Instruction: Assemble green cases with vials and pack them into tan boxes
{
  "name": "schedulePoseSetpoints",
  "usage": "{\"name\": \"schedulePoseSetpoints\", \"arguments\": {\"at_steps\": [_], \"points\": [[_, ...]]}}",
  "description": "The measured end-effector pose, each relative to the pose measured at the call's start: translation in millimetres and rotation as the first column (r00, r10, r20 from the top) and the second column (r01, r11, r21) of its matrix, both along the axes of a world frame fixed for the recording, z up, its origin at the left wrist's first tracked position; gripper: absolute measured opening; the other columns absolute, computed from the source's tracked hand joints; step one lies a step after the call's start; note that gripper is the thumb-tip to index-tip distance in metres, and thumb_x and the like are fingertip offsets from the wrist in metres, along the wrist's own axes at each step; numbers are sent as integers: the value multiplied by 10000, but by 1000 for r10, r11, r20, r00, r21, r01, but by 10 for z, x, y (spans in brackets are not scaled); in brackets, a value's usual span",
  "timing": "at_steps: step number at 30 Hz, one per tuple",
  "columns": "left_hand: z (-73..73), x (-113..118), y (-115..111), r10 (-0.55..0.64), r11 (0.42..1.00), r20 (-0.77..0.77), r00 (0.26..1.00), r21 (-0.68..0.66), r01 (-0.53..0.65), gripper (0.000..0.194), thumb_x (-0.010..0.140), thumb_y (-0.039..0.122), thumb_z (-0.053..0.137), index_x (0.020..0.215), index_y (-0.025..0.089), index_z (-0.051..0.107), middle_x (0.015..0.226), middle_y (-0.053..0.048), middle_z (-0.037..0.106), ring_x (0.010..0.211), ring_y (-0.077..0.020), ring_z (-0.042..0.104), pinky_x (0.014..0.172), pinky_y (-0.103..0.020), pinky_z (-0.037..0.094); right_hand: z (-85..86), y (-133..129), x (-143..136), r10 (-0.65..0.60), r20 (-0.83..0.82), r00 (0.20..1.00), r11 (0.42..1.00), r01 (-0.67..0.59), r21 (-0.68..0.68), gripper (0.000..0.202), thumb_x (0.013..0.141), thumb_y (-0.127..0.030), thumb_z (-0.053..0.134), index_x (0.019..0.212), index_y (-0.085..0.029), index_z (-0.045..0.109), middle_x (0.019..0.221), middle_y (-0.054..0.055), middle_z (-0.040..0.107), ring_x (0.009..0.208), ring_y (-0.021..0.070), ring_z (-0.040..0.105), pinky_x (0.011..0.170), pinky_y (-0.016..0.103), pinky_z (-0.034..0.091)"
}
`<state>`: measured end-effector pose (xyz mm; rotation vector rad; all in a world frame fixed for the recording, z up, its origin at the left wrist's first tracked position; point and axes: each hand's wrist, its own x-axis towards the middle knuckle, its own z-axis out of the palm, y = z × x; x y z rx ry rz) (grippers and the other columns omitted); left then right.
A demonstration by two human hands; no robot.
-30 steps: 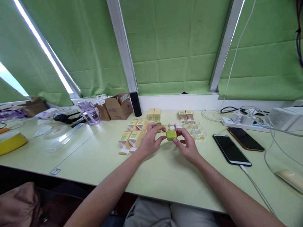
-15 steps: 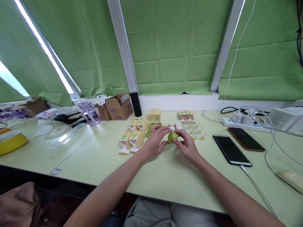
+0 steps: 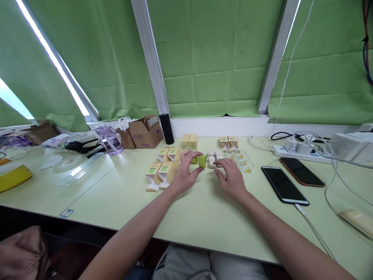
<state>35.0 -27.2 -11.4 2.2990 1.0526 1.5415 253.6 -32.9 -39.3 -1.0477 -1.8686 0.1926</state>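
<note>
Between thumb and fingers, my left hand grips a small green container just above the table, in front of another green piece. My right hand is to its right, fingers apart and curved, with fingertips near small white cylinders. Nothing shows between its thumb and fingers. Behind the right hand lies a clear tray with yellow-centred cups. Left of my left hand stand several cream boxes with green labels.
Two cream boxes and an open pair stand farther back. A white-edged phone, a dark phone and a power strip lie right. A cardboard box, black cylinder and purple bottle stand left.
The green container has moved left and is now in my left hand only. My right hand has let go of it and opened. More of the white cylinders shows.
</note>
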Motion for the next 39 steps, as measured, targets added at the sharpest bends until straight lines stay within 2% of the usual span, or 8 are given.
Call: {"name": "schedulePoseSetpoints", "arguments": {"at_steps": [3, 7, 12, 23, 28, 32, 35, 39], "points": [[-38, -45, 113, -2, 977, 241, 970, -209, 53, 440, 871, 220, 755, 1297, 255, 652, 1365, -106, 632, 1249, -251, 593, 1061, -416, 498, -1, 43, -60, -73, 404, 912, 995, 40, 89, 292, 972, -142, 508, 1155, -203, 727, 1390, 132, 681, 1360, 352, 499, 1132, 539, 414], [-75, -84, 202, -73, 901, 465, 882, -349, 258, 537, 831, 311, 819, 1321, 216, 618, 1363, -122, 661, 1231, -232, 634, 1042, -368, 508, 28, 123, -219, -61, 675, 736, 997, 10, 78, 376, 926, -85, 507, 1230, -138, 722, 1523, 138, 598, 1481, 367, 399, 1242, 542, 273], [-57, -71, 161, -141, 834, 580, 803, -367, 411, 666, 825, 409, 855, 1394, 222, 564, 1266, -119, 719, 1125, -215, 700, 1019, -364, 534, 15, 297, -380, -57, 739, 672, 998, 38, 43, 376, 991, -105, 417, 1179, -116, 742, 1473, 164, 628, 1496, 362, 408, 1275, 547, 223], [-81, -62, 183, -141, 837, 589, 796, -358, 414, 665, 801, 430, 884, 1327, 221, 534, 1216, -111, 756, 1102, -223, 726, 992, -361, 538, 115, 195, -348, -89, 689, 719, 987, -28, 157, 306, 883, -54, 537, 1065, -140, 768, 1107, 165, 763, 1237, 327, 567, 1206, 507, 276], [-52, -4, 136, -145, 843, 574, 806, -354, 404, 637, 799, 414, 884, 1304, 225, 544, 1183, -94, 755, 1058, -210, 721, 967, -356, 533, 171, -40, -229, -85, 500, 862, 975, -33, 221, 262, 882, -26, 528, 830, -180, 734, 843, 118, 746, 860, 254, 632, 973, 450, 427], [-39, 44, 88, -159, 845, 551, 819, -354, 402, 601, 807, 390, 875, 1285, 225, 550, 1225, -104, 739, 1111, -222, 706, 992, -371, 522, 162, -240, -163, 146, 121, 982, 967, -167, 190, 209, 975, -126, 514, 978, -217, 702, 880, 76, 731, 839, 232, 638, 776, 381, 485], [-53, 61, 75, -170, 846, 513, 842, -361, 391, 568, 821, 369, 861, 1276, 218, 556, 1244, -116, 726, 1154, -237, 693, 1013, -384, 513, 200, -322, -139, 317, -203, 927, 947, -299, 116, 194, 1019, -211, 525, 1077, -249, 706, 977, 70, 725, 898, 214, 667, 785, 362, 542], [-77, 76, 69, -180, 843, 478, 860, -375, 385, 525, 825, 315, 846, 1260, 209, 570, 1231, -115, 716, 1176, -241, 679, 1027, -389, 505, 274, -291, -135, 207, -600, 773, 944, -319, -85, 177, 941, -396, 700, 997, -239, 759, 917, 60, 728, 773, 190, 653, 668, 335, 539]]}}
